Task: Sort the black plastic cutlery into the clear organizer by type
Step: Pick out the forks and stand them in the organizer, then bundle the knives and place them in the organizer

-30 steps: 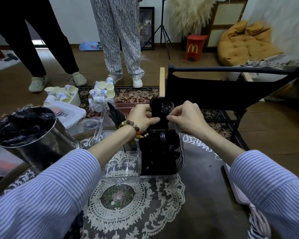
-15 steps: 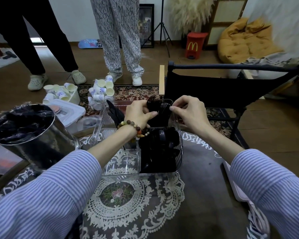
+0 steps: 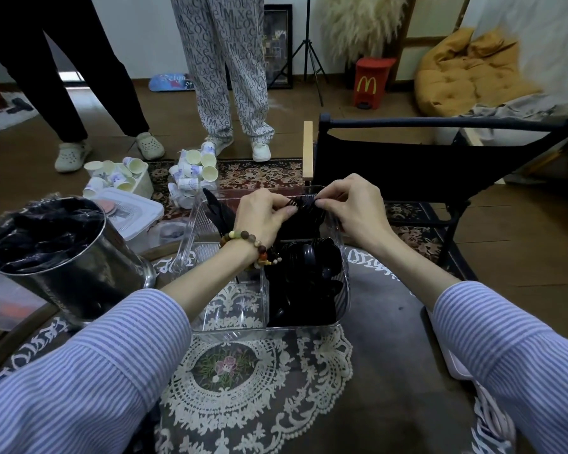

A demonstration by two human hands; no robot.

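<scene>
Lace-covered table [image 3: 391, 371]; both hands pinching, apparently, black forks [image 3: 304, 209] over clear organizer [image 3: 230, 334]; wooden floor.

Two bare hands and forearms, clad above in striped shirt sleeves

A long left sleeve [image 3: 79, 365] of pale blue-violet cloth with fine white stripes is seen at 8 o'clock, pushed up short of the wrist; a matching right sleeve [image 3: 512, 348] is seen at 4 o'clock, its cuff likewise drawn back along the forearm; the left hand [image 3: 259, 217] is ringed at the wrist by a beaded bracelet [image 3: 253, 245] of round beads in brown, cream, grey and orange tones; nothing is worn on the right hand [image 3: 354, 214].
</scene>
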